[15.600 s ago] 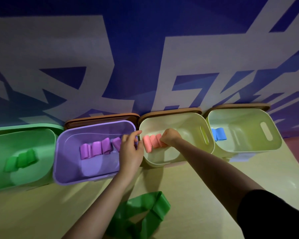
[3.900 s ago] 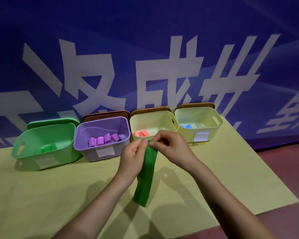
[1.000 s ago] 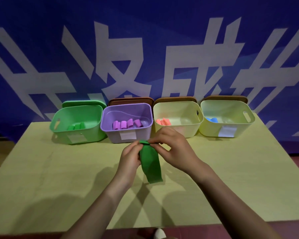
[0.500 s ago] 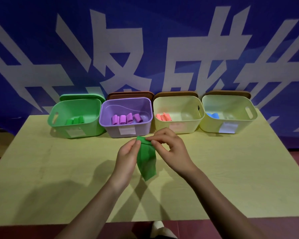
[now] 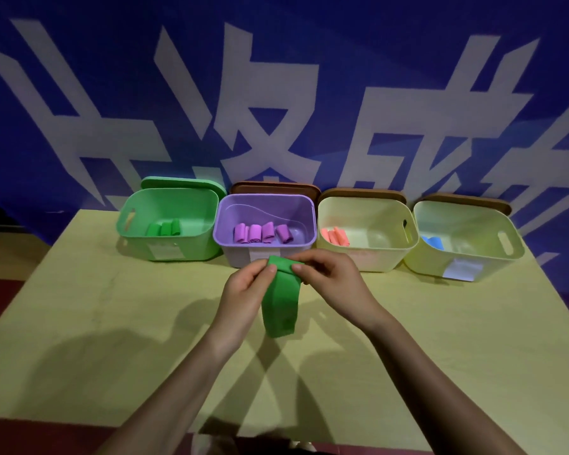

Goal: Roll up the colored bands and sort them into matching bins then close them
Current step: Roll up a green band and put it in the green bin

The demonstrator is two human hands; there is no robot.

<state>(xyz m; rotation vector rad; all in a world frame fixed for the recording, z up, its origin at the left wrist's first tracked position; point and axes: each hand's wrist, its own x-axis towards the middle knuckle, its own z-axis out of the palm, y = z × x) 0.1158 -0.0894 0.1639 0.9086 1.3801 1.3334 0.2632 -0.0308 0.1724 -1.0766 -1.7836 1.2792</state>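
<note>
Two hands, left hand (image 5: 243, 292) and right hand (image 5: 334, 280), are pinched on the green band (image 5: 281, 303); if either grip is slackened, the started roll could be sprung loose.

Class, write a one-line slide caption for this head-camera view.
Both hands roll a green band before four open bins.

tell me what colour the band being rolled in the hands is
Green band, seen in the head view.
</note>
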